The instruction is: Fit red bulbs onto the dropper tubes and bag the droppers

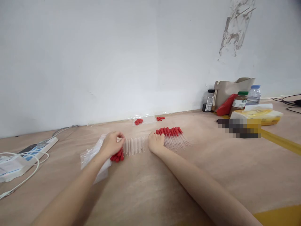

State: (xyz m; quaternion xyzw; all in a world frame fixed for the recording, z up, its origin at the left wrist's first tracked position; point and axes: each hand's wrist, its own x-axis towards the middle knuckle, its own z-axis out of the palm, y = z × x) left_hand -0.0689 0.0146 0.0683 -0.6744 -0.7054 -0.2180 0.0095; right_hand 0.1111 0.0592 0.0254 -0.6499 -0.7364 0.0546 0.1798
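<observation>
My left hand (112, 145) hovers with curled fingers by a small pile of red rubber bulbs (117, 156); what it pinches, if anything, is too small to make out. A row of thin clear pipette tubes (135, 146) lies side by side between my hands. At the right end of that row, my right hand (155, 142) is closed, its fingertips hidden behind the knuckles. Just beyond it lies a fanned row of droppers (174, 136), clear tubes fitted with red bulbs. Under my left forearm are clear plastic bags (101, 172).
More red bulbs (138, 121) rest on clear plastic near the wall. A white power strip (50, 146) with cables is at left. At right stand a beige bag (230, 89), a green-lidded jar (240, 102), a water bottle (254, 94) and a yellow tissue pack (270, 117).
</observation>
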